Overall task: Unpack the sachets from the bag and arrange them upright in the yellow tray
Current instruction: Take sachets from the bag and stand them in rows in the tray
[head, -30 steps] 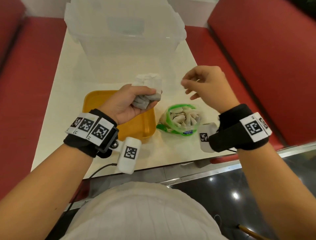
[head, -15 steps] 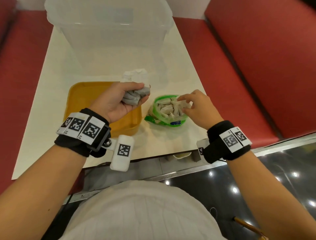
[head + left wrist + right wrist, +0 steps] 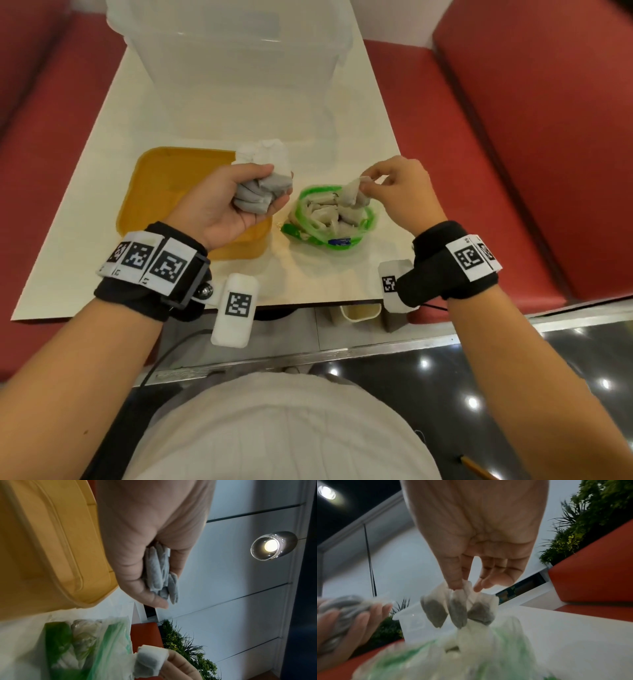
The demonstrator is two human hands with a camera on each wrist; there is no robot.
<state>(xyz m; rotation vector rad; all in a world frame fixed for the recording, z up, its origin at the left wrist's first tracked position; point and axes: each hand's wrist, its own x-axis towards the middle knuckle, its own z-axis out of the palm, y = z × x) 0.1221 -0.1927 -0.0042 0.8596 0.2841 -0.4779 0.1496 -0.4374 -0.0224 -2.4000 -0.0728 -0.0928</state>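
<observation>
The left hand (image 3: 219, 205) is gripping a bundle of sachets (image 3: 263, 192) over the yellow tray (image 3: 164, 192); at its three o'clock, the right hand (image 3: 400, 192) is pinching three sachets (image 3: 457, 609) above the bag (image 3: 329, 219).

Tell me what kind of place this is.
Probably a restaurant or café booth: a narrow white table sits between red padded benches, with a recessed ceiling light and leafy plants behind the seating.

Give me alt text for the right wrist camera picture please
The right hand pinches three sachets by their tops, hanging just above the green bag on the white table. At left, blurred, the left hand grips a bunch of grey sachets.
</observation>
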